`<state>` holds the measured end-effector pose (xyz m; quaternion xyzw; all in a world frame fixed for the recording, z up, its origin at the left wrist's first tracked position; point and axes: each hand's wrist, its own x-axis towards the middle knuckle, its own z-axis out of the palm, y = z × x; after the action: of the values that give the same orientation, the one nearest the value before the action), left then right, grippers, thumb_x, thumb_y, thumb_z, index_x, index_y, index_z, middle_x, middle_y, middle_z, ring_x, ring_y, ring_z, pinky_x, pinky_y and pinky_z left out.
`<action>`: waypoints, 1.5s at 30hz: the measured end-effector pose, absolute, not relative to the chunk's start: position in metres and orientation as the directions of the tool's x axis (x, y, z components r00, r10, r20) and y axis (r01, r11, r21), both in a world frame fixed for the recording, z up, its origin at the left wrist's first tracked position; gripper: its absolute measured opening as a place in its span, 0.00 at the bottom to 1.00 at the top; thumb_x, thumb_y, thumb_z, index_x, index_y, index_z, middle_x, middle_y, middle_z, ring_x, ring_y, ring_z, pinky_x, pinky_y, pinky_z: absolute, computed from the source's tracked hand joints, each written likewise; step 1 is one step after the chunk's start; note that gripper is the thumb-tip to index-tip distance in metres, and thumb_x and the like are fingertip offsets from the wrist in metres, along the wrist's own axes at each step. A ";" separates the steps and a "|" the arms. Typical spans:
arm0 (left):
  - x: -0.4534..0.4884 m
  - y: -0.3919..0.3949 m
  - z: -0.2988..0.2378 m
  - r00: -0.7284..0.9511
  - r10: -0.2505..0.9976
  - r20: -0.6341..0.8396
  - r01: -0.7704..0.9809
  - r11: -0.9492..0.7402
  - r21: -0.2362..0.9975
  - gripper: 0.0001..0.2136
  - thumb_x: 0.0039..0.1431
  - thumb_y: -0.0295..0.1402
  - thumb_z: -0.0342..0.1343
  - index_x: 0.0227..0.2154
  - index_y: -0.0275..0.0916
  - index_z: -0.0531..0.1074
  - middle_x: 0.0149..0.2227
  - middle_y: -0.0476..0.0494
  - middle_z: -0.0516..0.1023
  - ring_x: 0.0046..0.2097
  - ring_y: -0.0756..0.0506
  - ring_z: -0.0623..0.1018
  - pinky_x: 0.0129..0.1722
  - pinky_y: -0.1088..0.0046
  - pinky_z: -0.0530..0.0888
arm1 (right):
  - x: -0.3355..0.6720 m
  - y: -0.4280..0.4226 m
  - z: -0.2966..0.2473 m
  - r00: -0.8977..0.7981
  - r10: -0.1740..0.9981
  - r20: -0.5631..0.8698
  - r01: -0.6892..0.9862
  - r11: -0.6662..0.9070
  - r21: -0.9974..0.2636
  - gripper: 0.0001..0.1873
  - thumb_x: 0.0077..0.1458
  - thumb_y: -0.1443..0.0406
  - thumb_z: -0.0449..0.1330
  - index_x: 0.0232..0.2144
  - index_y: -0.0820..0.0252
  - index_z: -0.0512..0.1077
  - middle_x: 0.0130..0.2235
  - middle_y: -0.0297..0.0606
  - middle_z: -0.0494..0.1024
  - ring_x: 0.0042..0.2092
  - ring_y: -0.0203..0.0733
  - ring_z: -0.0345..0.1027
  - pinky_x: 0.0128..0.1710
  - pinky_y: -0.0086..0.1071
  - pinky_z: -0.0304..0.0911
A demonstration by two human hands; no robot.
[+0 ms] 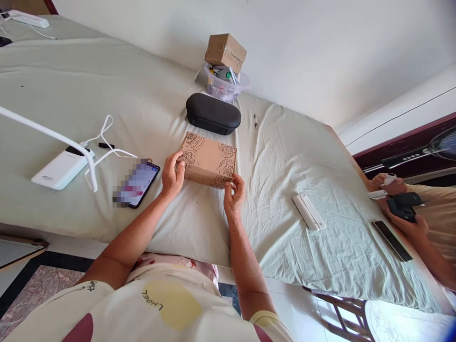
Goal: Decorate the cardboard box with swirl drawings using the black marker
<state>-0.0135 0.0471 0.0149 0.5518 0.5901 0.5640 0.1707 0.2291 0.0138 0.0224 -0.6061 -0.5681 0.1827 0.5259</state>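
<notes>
A small brown cardboard box (208, 159) with black scribbled circles on its corners rests on the cloth in front of me. My left hand (173, 176) grips its left end, thumb on the near side and fingers over the top edge. At the near right corner, my right hand (234, 194) pinches the box between thumb and fingers. Just behind the box lies a black zippered case (213, 114). A phone (144, 185) with a lit, partly blurred screen lies left of my left hand.
A white power bank (59, 168) with a cable and a curved white bar (46, 128) are at left. Behind the case, a plastic basket (224, 90) holds items under another carton (226, 50). A white device (308, 212) lies right; another person's hands (409, 225) hold a black object.
</notes>
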 end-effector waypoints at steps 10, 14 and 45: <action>-0.016 0.051 -0.003 -0.251 0.959 0.131 0.517 0.019 0.856 0.28 0.69 0.52 0.58 0.61 0.35 0.69 0.57 0.26 0.82 0.61 0.31 0.82 0.62 0.51 0.79 | 0.242 0.018 -0.001 0.229 0.964 0.137 0.670 -0.054 -0.740 0.29 0.60 0.54 0.63 0.59 0.60 0.70 0.47 0.47 0.81 0.50 0.52 0.74 0.60 0.54 0.69; -0.014 0.051 -0.004 -0.246 0.964 0.105 0.679 0.094 0.728 0.27 0.60 0.46 0.69 0.55 0.36 0.71 0.53 0.26 0.83 0.59 0.26 0.82 0.61 0.47 0.77 | 0.242 0.018 -0.005 0.227 0.967 0.114 0.736 -0.094 -0.671 0.28 0.59 0.58 0.63 0.59 0.62 0.70 0.49 0.53 0.79 0.56 0.61 0.71 0.62 0.58 0.66; -0.016 0.052 0.010 -0.206 0.979 -0.012 0.779 0.171 0.604 0.15 0.58 0.29 0.68 0.45 0.39 0.71 0.50 0.31 0.84 0.58 0.30 0.82 0.61 0.49 0.75 | 0.252 0.025 0.004 0.144 0.984 0.109 0.787 -0.047 -0.615 0.15 0.59 0.58 0.60 0.45 0.57 0.76 0.42 0.47 0.83 0.48 0.56 0.75 0.56 0.54 0.70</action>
<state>-0.0162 0.0517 0.0096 0.5958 0.7373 0.2435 0.2053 0.2524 0.0255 0.0040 -0.7020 -0.6305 0.1750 0.2812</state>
